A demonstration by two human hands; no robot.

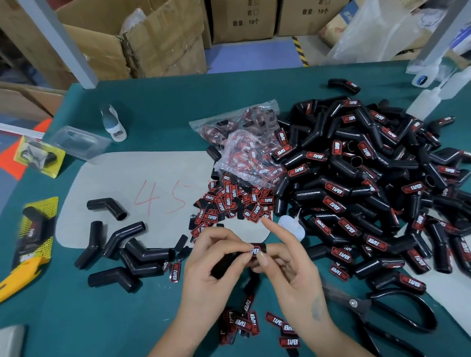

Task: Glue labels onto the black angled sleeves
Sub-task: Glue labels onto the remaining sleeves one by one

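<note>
My left hand (210,263) grips a black angled sleeve (225,263) above the green table, near its front middle. A red and black label (255,251) lies on the sleeve's upper end. My right hand (289,270) presses that label with thumb and middle finger, while its index finger points up. Several bare sleeves (127,253) lie to the left. A big heap of labelled sleeves (371,183) fills the right side. Loose labels (231,204) are piled just beyond my hands, and a few more labels (269,323) lie under my wrists.
Black scissors (388,310) lie at the right front. A yellow knife (12,280) sits at the left edge. Clear bags of labels (242,138) rest behind the pile. Glue bottles (426,99) stand at the far right, another small bottle (291,226) by my right hand. Cardboard boxes (159,34) stand behind the table.
</note>
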